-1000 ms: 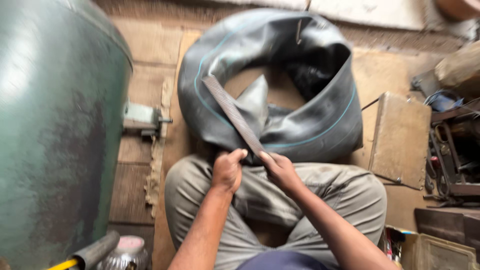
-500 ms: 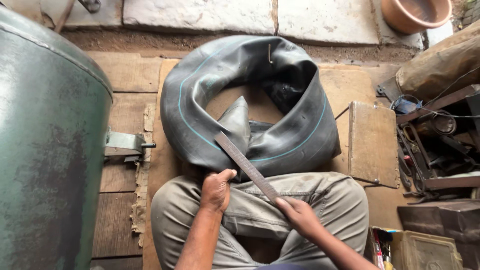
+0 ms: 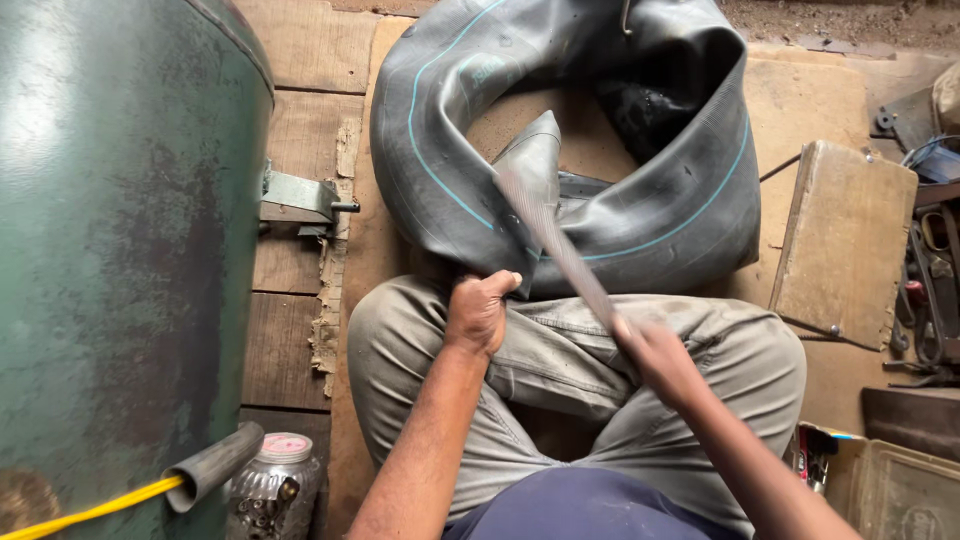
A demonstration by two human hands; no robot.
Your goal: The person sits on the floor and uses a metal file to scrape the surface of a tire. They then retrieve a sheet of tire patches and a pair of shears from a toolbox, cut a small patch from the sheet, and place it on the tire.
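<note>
Item 1 – Your left hand (image 3: 480,312): fist, fingers curled tight, pinning a fold of the black inner tube (image 3: 640,215) against your lap, just above the left knee. Thumb on top, pointing twd the tube.

Item 2 – Your right hand (image 3: 655,352): motion-blurred. Looks wrapped round the lower end of the long flat file (image 3: 550,235); exact finger position cannot be told thru the blur.

Item 3 – File: flat metal strip, runs up-left from your right hand, across the raised pointed fold of rubber at the tube's inner edge. Blurred along its length. Tip lies over the fold.

Item 4 – Inner tube: large, slack, thin blue line round it, slumped on the board floor (image 3: 300,130) in front of your crossed legs; near edge pulled onto your lap betw both hands.

Item 5 – Surroundings: green tank (image 3: 110,230) at your left w/ a grey bracket (image 3: 300,192); glass jar (image 3: 275,480) of small hardware by the left knee; tan slab (image 3: 845,240) at right; tools further right, too small to tell.

Risks, as judged:
- File passes close to your left knuckles; a slip off the fold would scrape them.
- Fold is held by one fist only; if the slack rubber creeps, the file rides onto an untended patch or your trousers.
- Too much pressure on thin rubber cd cut thru it.
</note>
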